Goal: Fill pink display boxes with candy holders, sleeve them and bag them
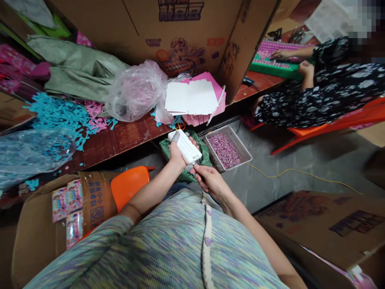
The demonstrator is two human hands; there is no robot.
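Observation:
My left hand grips a small white folded carton and holds it tilted in front of my body. A grey cover sits on the tip of one finger of that hand. My right hand pinches the carton's lower right end, where a small barcode shows. Both hands are above a green bag on the floor. Behind them a stack of flat white and pink carton blanks lies on the red-brown wooden bench.
A wire basket of pink wrapped pieces sits on the floor right of my hands. Clear plastic bag, blue and pink scraps and large cardboard boxes crowd the bench. An orange stool and open box stand left. Another person works at right.

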